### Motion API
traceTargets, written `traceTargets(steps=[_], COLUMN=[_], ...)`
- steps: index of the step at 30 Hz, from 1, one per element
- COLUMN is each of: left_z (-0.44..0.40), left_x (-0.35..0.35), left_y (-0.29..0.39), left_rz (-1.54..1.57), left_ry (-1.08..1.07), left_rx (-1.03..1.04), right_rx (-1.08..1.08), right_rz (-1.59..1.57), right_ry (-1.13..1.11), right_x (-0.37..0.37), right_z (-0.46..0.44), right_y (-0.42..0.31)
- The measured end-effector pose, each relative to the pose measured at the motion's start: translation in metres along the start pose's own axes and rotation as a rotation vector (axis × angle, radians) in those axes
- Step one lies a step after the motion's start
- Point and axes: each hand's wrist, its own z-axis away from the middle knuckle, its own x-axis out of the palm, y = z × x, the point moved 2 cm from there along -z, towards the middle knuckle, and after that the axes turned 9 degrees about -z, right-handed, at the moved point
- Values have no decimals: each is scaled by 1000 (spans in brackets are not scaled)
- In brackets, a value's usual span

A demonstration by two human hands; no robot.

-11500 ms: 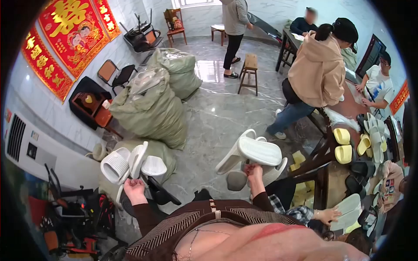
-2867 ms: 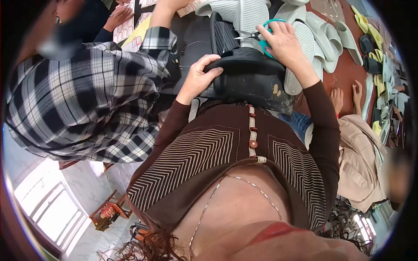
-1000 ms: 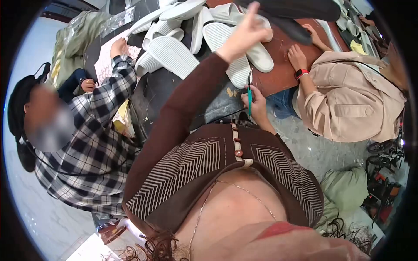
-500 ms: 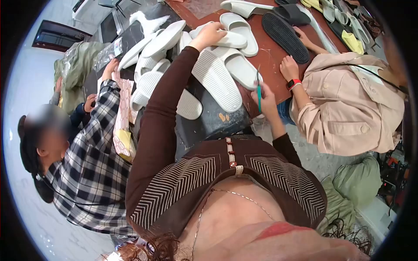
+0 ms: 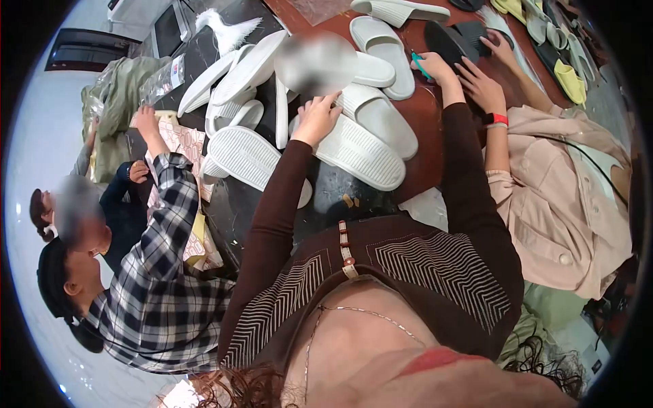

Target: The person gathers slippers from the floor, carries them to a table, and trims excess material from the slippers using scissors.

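My left hand [image 5: 317, 120] is closed at one end of a white slipper [image 5: 364, 153], which lies with its ribbed sole up. In my right hand [image 5: 439, 70] is a small pair of teal-handled snips [image 5: 420, 64], largely covered by the fingers. This hand is beside another white slipper [image 5: 391, 51] and close to a black slipper [image 5: 445, 49]. A white slipper [image 5: 393, 129], strap up, lies partly behind the one at my left hand. More white slippers [image 5: 239, 153] are piled to the left.
At right, a co-worker in a beige jacket [image 5: 554, 183] has both hands at black slippers. Another in a plaid shirt [image 5: 163, 251] reaches over the table's left side. A white tassel [image 5: 224, 30] and clear plastic bag [image 5: 162, 81] lie farther back. Yellow slippers [image 5: 571, 85] sit far right.
My left hand has moved nearer, from a farther white slipper to the sole-up one, which has shifted right. My right hand has moved forward across the table with the snips.
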Motion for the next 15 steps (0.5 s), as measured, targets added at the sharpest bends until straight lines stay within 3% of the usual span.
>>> traceTargets(steps=[6, 8, 10, 12, 14, 15], left_z=[3, 4, 5, 16, 21, 24], left_x=[18, 21, 24, 19, 19, 16], left_y=[-42, -50, -58, -59, -67, -65], left_rz=[194, 204, 215, 225, 273, 295], left_ry=[81, 80, 77, 94, 90, 96], left_rx=[-14, -12, -14, -10, -2, 1], right_rx=[16, -29, -108, -455, -524, -553], right_rz=[-92, 71, 148, 397, 435, 377], right_ry=[-39, -31, -36, 229, 334, 251], right_x=[21, 26, 34, 35, 45, 50], right_z=[-32, -40, -51, -42, -34, -28], right_y=[-19, -24, -25, -46, -54, -60])
